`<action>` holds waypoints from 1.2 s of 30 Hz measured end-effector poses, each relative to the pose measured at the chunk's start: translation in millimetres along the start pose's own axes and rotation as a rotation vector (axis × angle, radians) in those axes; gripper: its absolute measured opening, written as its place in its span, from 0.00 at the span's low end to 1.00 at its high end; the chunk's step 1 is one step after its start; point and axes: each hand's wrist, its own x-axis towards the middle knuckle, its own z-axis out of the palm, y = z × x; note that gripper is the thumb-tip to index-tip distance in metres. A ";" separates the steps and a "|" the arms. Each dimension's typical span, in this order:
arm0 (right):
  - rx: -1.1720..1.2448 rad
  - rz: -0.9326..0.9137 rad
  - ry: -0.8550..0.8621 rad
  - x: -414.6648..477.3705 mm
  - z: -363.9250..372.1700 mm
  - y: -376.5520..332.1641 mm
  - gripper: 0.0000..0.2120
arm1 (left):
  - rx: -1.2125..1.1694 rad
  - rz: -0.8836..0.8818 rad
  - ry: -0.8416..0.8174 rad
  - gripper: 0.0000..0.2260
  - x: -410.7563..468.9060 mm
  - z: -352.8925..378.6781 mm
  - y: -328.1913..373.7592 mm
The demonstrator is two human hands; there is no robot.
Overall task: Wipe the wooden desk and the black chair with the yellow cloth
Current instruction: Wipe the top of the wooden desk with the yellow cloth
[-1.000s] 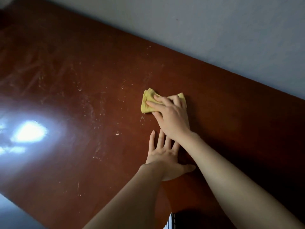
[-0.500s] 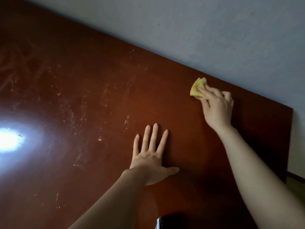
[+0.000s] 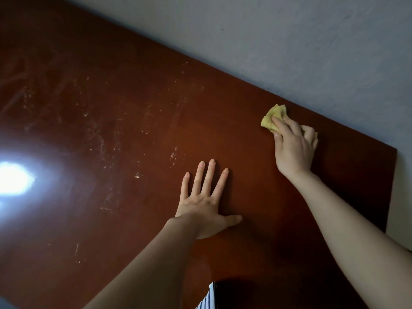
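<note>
Four fingers (image 3: 287, 128) of the right hand (image 3: 294, 150) curl over a bunched yellow cloth (image 3: 273, 118), the thumb lying along its near side. They pin it down on the wooden worktop (image 3: 111, 97) at the far edge, toward the far right corner and just beside the grey wall (image 3: 289, 41). The left hand (image 3: 200, 206) lies flat, palm down, its fingers straight and fanned apart. It holds nothing and sits nearer the middle of the worktop, well apart from the cloth.

That cloth looks soft, light and limp to me. Folded into a wad, it will take whatever shape the hand gives it, and I'd judge it slides easily on such a glossy top. Holding it as a wad under the fingers, with the palm bearing down, seems the sensible grip. A loose corner sticks out toward the wall and could drag or unfold.

The worktop itself looks hard and shiny, with pale scuffs and dusty smears (image 3: 174, 152) left of the flat hand and a bright glare (image 3: 13, 179) at its left edge. A bit of striped fabric (image 3: 206, 302) shows at the near edge. No container shows from where I stand.
</note>
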 end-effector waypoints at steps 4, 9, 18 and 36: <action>0.024 -0.113 -0.043 -43.7 -7.0 -4.7 0.19 | 0.027 -0.008 0.026 0.47 -1.9 3.9 -0.4; 0.026 -0.223 -0.007 -107.2 -12.2 -8.4 0.20 | 0.026 -0.015 0.029 0.47 -7.6 4.5 2.9; 0.080 -0.312 -0.036 -185.1 -23.1 -11.0 0.19 | 0.152 0.009 0.103 0.36 -34.6 -14.2 3.4; 0.219 -0.207 -0.033 -322.2 -12.9 -145.5 0.27 | -0.343 -0.106 0.728 0.25 -198.0 100.4 -165.7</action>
